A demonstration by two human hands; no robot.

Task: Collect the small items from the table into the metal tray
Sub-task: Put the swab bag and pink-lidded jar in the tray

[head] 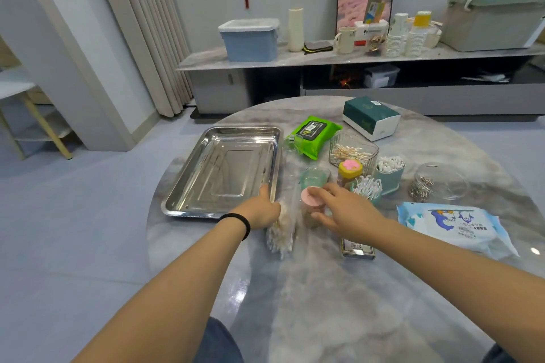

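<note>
An empty metal tray [188,174] lies on the left of the round marble table [339,289]. My left hand [261,209] rests by the tray's near right corner, its fingers closed on the top of a clear bag of cotton swabs [280,237]. My right hand [343,209] wraps around a small pink-lidded jar [309,200]. Behind it stand a clear green-tinted cup [314,177], a yellow-lidded jar [349,169] and holders of cotton swabs [389,168].
A green wipes pack [314,132], a tissue box [371,118], a clear swab box [352,150], a jar of metal pins [436,183], a blue baby-wipes pack [454,227] and a small card box [358,250] share the table. A cluttered sideboard [324,59] stands behind.
</note>
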